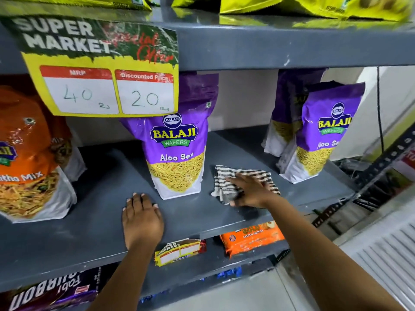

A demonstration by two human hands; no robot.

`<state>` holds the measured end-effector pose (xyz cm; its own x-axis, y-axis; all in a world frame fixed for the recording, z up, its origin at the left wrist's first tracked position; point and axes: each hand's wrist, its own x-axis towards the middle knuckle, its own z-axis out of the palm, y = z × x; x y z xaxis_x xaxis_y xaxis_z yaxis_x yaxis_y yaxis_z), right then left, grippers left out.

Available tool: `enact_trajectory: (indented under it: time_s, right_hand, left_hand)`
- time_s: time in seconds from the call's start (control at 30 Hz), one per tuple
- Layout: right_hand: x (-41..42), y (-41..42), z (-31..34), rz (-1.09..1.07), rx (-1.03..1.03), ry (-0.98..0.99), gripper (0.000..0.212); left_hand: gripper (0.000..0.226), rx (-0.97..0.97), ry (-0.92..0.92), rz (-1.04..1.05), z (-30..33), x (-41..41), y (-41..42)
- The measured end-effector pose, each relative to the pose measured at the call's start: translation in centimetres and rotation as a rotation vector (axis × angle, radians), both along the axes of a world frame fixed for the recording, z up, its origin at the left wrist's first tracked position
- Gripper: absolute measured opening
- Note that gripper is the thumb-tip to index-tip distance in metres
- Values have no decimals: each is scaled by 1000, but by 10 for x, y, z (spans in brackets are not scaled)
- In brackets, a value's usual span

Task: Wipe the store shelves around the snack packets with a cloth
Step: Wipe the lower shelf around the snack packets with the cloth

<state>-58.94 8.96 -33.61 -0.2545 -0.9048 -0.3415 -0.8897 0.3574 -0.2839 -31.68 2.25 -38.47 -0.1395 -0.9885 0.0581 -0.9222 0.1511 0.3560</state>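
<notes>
A grey metal shelf runs across the middle of the view. My right hand presses flat on a black-and-white striped cloth lying on the shelf, between two purple Aloo Sev packets. The middle purple packet stands upright just left of the cloth. Another purple packet stands to the right, with one more behind it. My left hand rests palm down on the shelf's front edge, fingers together, in front of the middle packet.
An orange mix packet stands at the left. A yellow price card hangs from the upper shelf, which carries yellow packets. Below are an orange cookie pack and a small price tag. A slotted upright stands right.
</notes>
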Motion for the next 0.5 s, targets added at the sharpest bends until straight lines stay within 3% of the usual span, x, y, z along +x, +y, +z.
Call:
enact_trajectory:
  time_s: [0.07, 0.13, 0.23, 0.33, 0.4, 0.5]
  right_hand:
    - [-11, -1, -10, -91, -160, 42, 55]
    - [-21, -8, -8, -242, -297, -82, 42]
    - [-6, -39, 2, -345, -468, -118, 39]
    - [39, -60, -3, -68, -277, -49, 49]
    - [47, -54, -17, -63, -107, -143, 59]
    - [21, -19, -20, -126, -86, -202, 62]
  left_hand:
    - [54, -13, 29, -2, -3, 0, 0]
    - [57, -23, 36, -2, -5, -1, 0]
    - [58, -15, 10, -1, -4, -2, 0]
    - [49, -16, -1, 6, -4, -1, -1]
    - [46, -11, -13, -9, -4, 0, -1]
    - [47, 11, 0, 4, -2, -1, -1]
